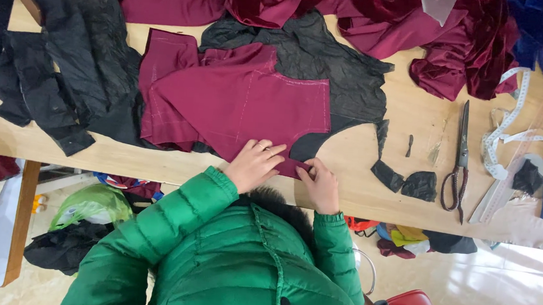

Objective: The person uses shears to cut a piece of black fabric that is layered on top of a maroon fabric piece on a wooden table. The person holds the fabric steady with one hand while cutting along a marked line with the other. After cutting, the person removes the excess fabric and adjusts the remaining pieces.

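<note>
Left hand [255,164] lay flat, fingers spread, pressing the near corner of the maroon fabric piece [243,103] onto the desk [360,159]; no closed grip. The piece ran long across the desk, spreading away and leftward from both hands, over black lining [316,54]. Right hand [321,186] pinched the fabric's near edge tip, narrow grip. Scissors [459,160] lay well apart rightward, nearer the right hand.

I see maroon cloth piece [243,106] with pale chalk lines, black lining fabric [316,54], green quilted jacket sleeves [184,210], tan table [414,111], black-handled scissors [460,159], white tape measure [502,130]
</note>
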